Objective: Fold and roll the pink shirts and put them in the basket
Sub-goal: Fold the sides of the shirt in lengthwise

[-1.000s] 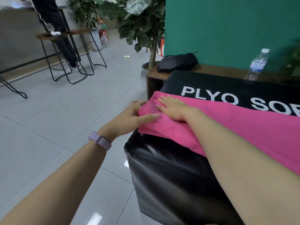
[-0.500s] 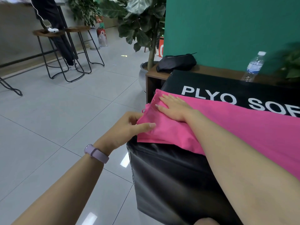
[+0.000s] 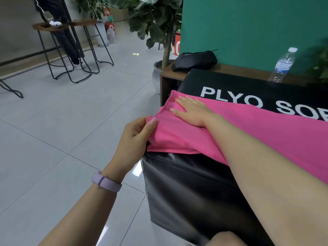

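A pink shirt [image 3: 257, 128] lies folded into a long band across the top of a black padded box [image 3: 195, 192] with white lettering. My left hand [image 3: 136, 137] pinches the shirt's near left end at the box's corner, thumb on top of the cloth and fingers under it. My right hand [image 3: 191, 110] lies flat on the same end, fingers straight, pressing the cloth down. No basket is in view.
A wooden bench [image 3: 230, 70] behind the box carries a black pouch [image 3: 195, 60] and a water bottle [image 3: 284, 65]. A potted plant [image 3: 159, 31] stands at the bench's left end. Two bar stools [image 3: 71, 50] stand on the grey tiled floor at far left.
My left hand has slid toward me along the shirt's end and now pinches its near corner, which bunches up. The right hand stays flat in place.
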